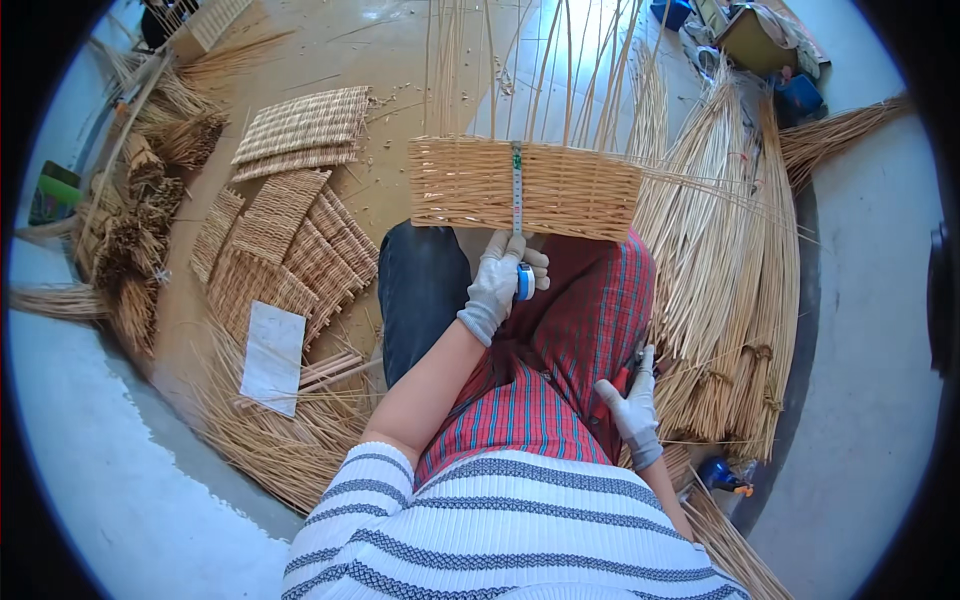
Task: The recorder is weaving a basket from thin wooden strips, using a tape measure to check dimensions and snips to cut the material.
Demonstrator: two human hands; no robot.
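Note:
A woven wicker panel (465,185) stands across my knees, with long uncut stakes rising from its top edge. My left hand (495,285), in a pale glove, is closed around a blue and white tape measure (525,281) at the panel's lower edge. The pulled-out tape blade (517,190) runs up the panel's face to its top edge. Beside my right thigh, my gloved right hand (634,412) is closed on a red-handled hand tool (621,381). Most of that tool is hidden by the hand and the apron, so its kind is unclear.
Finished woven panels (300,125) lie overlapping on the floor at left, near a white sheet (272,358) and loose stalks (290,440). Long bundles of pale canes (710,270) lie at right. Thin strands stick out from the panel's right side. A blue bottle (716,472) stands at lower right.

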